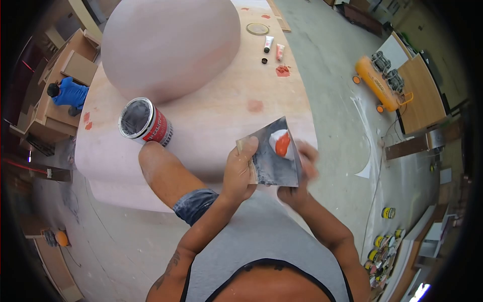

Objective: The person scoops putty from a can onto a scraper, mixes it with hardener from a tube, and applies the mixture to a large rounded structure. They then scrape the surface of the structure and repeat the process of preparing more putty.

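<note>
My left hand (238, 168) is closed around the left edge of a flat grey mixing board (266, 168), thumb on top. A dab of whitish putty (275, 137) with a streak of orange-red paste (283, 146) lies on the board's upper right. My right hand (306, 163) is at the board's right edge, partly behind it and smeared by motion; what its fingers hold is not clear. An opened tin (160, 126) with a red label and grey contents stands tilted in view beside my bent knee, on the pale curved surface.
A large smooth rounded form (171, 45) rises from the pale platform (211, 118). Two tubes, a white one (268, 44) and a reddish one (279, 52), lie near a round lid (257, 28). An orange compressor (376, 83) stands right; a person in blue (73, 92) is at left.
</note>
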Available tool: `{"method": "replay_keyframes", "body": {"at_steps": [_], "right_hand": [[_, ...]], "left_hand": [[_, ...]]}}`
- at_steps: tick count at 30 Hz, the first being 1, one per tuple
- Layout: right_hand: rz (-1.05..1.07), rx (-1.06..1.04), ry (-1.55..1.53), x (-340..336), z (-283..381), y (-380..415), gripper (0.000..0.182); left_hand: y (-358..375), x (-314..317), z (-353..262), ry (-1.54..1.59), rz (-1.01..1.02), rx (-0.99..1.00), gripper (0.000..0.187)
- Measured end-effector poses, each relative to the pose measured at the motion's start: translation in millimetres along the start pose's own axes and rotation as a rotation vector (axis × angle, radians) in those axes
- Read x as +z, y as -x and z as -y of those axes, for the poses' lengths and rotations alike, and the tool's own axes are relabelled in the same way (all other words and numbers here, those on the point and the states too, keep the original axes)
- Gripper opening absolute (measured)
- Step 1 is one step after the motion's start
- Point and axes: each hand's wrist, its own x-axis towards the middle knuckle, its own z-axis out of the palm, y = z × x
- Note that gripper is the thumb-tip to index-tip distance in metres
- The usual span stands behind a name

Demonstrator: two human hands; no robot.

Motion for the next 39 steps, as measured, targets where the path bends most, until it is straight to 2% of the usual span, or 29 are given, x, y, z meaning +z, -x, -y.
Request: {"method": "replay_keyframes", "body": {"at_steps": [1, 2, 3, 5, 6, 7, 8, 9, 11, 12, 13, 15, 16, 18, 19, 20, 21, 22, 23, 25, 26, 27, 28, 29, 31, 33, 35, 37, 39], "right_hand": [[0.108, 0.140, 0.204, -7.3, -5.7, -8.2, 0.044], [0.357, 0.308, 0.360, -17.6, -22.6, -15.0, 0.047], [0.458, 0.472, 0.434, -22.8, -34.1, -17.1, 0.044], [0.042, 0.762, 0.019, -27.7, -29.6, -11.2, 0.040], [-0.201, 0.954, -0.337, -31.7, -17.5, -20.2, 0.033], [-0.451, 1.140, -0.700, -36.9, -4.6, -20.8, 0.034], [-0.249, 1.145, -0.958, -57.2, -3.7, -2.7, 0.035], [-0.040, 1.133, -1.203, -74.7, -6.9, 17.0, 0.037], [0.264, 1.102, -0.954, -72.4, -12.8, 37.5, 0.041], [-0.238, 1.408, -0.798, -35.8, 9.9, 8.2, 0.039], [-0.242, 1.421, -0.799, -36.8, -10.1, 10.9, 0.039], [-0.195, 1.380, -0.882, -46.1, -60.6, 27.5, 0.038], [-0.189, 1.372, -0.882, -53.7, -57.4, 18.9, 0.038], [-0.302, 1.242, -0.680, -74.3, -32.4, -4.3, 0.039], [-0.281, 1.060, -0.511, -64.9, -1.6, -36.6, 0.039], [-0.013, 0.869, -0.195, -77.3, 12.5, -50.5, 0.037], [0.158, 0.746, 0.033, -82.8, 26.0, -59.2, 0.034], [0.466, 0.213, 0.315, -85.9, 30.4, -82.6, 0.035], [0.465, 0.228, 0.323, -82.9, 41.4, -96.2, 0.035], [0.982, -0.271, 0.687, -69.2, 58.7, -110.9, 0.042], [0.987, -0.269, 0.685, -70.8, 59.7, -107.4, 0.042], [1.089, -0.218, 0.775, -72.2, 60.6, -102.7, 0.043], [1.194, -0.170, 0.864, -72.2, 60.2, -101.7, 0.044], [1.200, -0.181, 0.861, -70.4, 60.9, -107.7, 0.044], [1.045, -0.234, 0.833, -64.9, 66.1, -121.0, 0.039], [1.044, -0.311, 0.819, -61.0, 57.8, -116.2, 0.036], [1.227, -0.307, 0.833, -64.9, 49.8, -116.4, 0.034], [1.183, -0.294, 0.881, -61.9, 52.7, -125.0, 0.034], [1.113, -0.314, 0.756, -53.6, 46.5, -118.9, 0.033]], "left_hand": [[4.9, 3.5, -6.3, -0.122, 0.012, 0.035, 0.036], [8.8, 4.1, -10.6, -0.243, 0.021, 0.075, 0.036], [12.4, 0.7, -12.1, -0.243, 0.017, 0.077, 0.036], [13.2, -5.5, -20.0, -0.222, 0.055, 0.101, 0.035], [9.1, -9.7, -22.2, -0.219, 0.050, 0.129, 0.035], [6.4, -16.3, -23.5, -0.122, 0.038, 0.058, 0.036], [2.1, -19.5, -27.2, -0.031, 0.036, -0.013, 0.036], [-0.2, -18.6, -28.0, -0.034, 0.037, 0.002, 0.036], [-0.4, -15.6, -17.5, -0.052, -0.082, -0.071, 0.037], [3.8, -1.2, -15.6, -0.089, -0.098, -0.082, 0.039], [12.4, 1.1, -16.0, -0.087, -0.109, -0.088, 0.039], [22.1, 0.7, -24.4, -0.302, -0.034, -0.110, 0.042], [20.6, 0.3, -27.7, -0.303, -0.029, -0.102, 0.042], [19.4, -1.1, -31.2, -0.440, -0.179, 0.078, 0.041], [20.0, -4.6, -34.6, -0.438, -0.183, 0.069, 0.041], [17.6, -9.1, -39.8, -0.438, -0.136, 0.066, 0.040], [14.5, -11.7, -42.1, -0.437, -0.087, 0.059, 0.039], [14.5, -8.3, -42.1, -0.497, -0.090, 0.085, 0.036], [14.0, -6.2, -40.1, -0.494, -0.090, 0.068, 0.036], [13.7, -3.5, -37.3, -0.541, -0.130, 0.143, 0.034], [14.5, -2.7, -37.6, -0.540, -0.142, 0.141, 0.034], [16.5, -7.7, -36.1, -0.538, -0.146, 0.139, 0.034], [17.6, -15.3, -33.4, -0.689, -0.183, 0.150, 0.034], [17.3, -20.0, -32.2, -0.838, -0.220, 0.167, 0.034], [19.8, -7.6, -31.1, -0.807, -0.221, 0.223, 0.035], [23.6, -6.1, -29.2, -0.777, -0.221, 0.276, 0.036], [19.9, -13.0, -34.3, -0.931, -0.226, 0.263, 0.037], [20.0, -6.7, -36.3, -0.913, -0.232, 0.293, 0.037], [23.8, -6.5, -35.3, -0.898, -0.237, 0.310, 0.037]]}}
